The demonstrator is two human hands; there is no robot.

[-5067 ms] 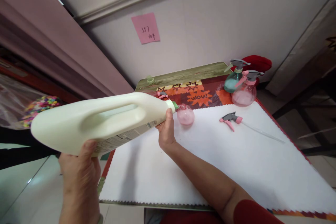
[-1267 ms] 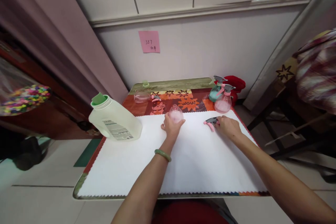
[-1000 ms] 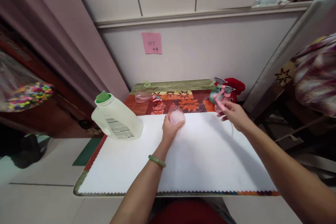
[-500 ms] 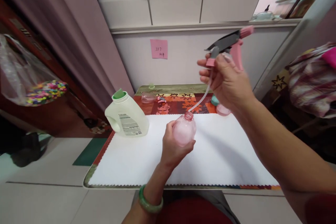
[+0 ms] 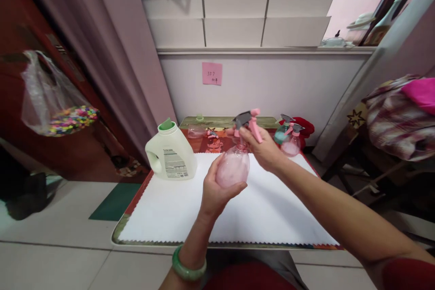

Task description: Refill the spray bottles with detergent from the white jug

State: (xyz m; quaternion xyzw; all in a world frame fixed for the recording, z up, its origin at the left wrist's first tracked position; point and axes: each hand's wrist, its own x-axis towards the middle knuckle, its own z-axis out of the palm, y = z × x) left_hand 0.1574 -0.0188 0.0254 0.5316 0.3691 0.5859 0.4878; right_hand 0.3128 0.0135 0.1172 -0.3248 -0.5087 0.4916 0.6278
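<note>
My left hand (image 5: 215,190) is wrapped round a round pink spray bottle (image 5: 233,167), held up above the white cloth (image 5: 238,213). Over the bottle's neck, my right hand (image 5: 265,149) grips a pink and grey trigger sprayer head (image 5: 248,123); the head sits at the bottle's mouth. A green bangle (image 5: 185,268) circles my left wrist. A white jug with a green cap (image 5: 171,152) stands upright on the cloth's far left corner.
Two more spray bottles, a teal bottle (image 5: 282,131) and a pink bottle (image 5: 292,145), stand at the table's far right. A clear bottle (image 5: 197,132) lies at the back. A pink note (image 5: 212,73) is on the wall. A chair with clothes (image 5: 397,118) stands to the right.
My right hand picked the sprayer head off the cloth, raised it high, then lowered it so its tube went into the bottle. My left hand lifted the bottle. Earlier the jug was set down.
</note>
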